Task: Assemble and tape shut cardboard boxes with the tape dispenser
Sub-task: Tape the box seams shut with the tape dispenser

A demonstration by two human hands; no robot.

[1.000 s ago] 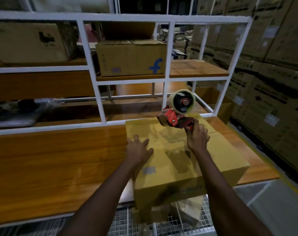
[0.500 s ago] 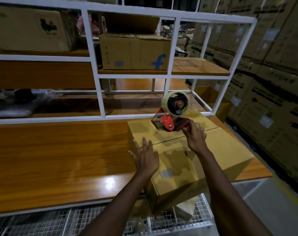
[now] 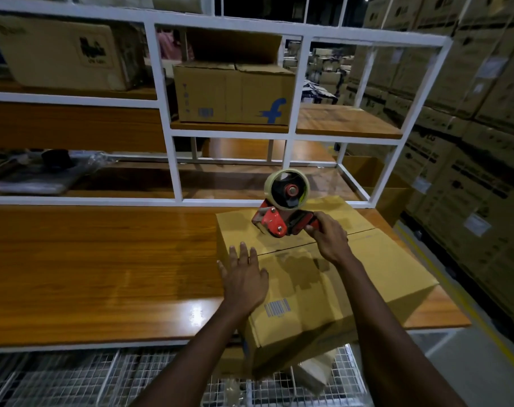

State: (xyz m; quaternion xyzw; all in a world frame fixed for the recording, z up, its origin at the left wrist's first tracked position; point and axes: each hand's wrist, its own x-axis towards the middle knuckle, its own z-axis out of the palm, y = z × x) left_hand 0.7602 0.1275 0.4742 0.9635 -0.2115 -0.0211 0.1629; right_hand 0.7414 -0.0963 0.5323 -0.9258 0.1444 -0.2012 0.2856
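Your right hand [image 3: 327, 237] is closed around the handle of the red tape dispenser [image 3: 282, 211], which sits over the far flap of the cardboard box [image 3: 352, 277], near the centre seam. Your left hand [image 3: 244, 279] lies flat, fingers spread, on the box's near-left top, gripping nothing. The box rests at the right end of the wooden table [image 3: 102, 259], overhanging the front edge.

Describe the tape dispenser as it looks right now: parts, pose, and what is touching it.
The tape dispenser is a handheld gun with a red metal-looking frame and a dark red handle. A roll of clear or pale tape on a black hub with a red centre stands above the frame. Its front end points left and sits low over the top of the cardboard box, behind the flap seam; contact is hard to confirm. The right hand grips the handle, fingers wrapped around it. The left hand does not touch it.
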